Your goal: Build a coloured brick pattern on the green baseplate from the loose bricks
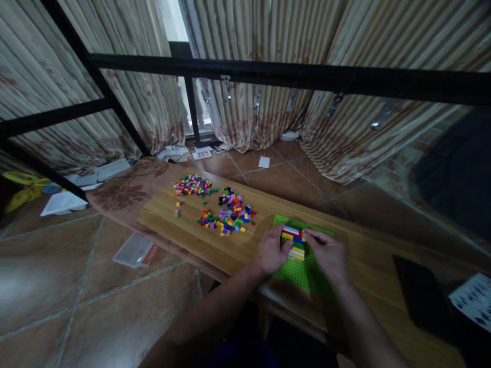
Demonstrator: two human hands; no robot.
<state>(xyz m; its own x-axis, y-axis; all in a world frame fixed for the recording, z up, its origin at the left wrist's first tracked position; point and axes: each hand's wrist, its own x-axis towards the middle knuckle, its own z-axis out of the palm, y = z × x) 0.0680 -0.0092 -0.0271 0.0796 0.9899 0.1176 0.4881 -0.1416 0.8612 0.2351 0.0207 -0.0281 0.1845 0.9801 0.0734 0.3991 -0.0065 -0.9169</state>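
A green studded baseplate [293,278] lies on the wooden tabletop, carrying a block of toy brick rows [297,246] in white, red, yellow, blue and green. My left hand [270,249] rests against the left side of these rows, thumb and fingers apart, the thumb touching the bricks. At their far right corner, the fingers of my right hand [329,254] are pinched together. A small yellow brick [303,237] shows at those fingertips, partly covered by them. The right part of the baseplate lies under my right hand and in shadow.
Loose bricks form a far pile [193,185] and a nearer pile [232,212] on the tabletop [184,232]. A dark flat object [420,294] and a printed sheet [473,299] lie at right. A clear plastic lid or tray [134,250] is on the floor. A black metal frame [268,71] crosses beyond.
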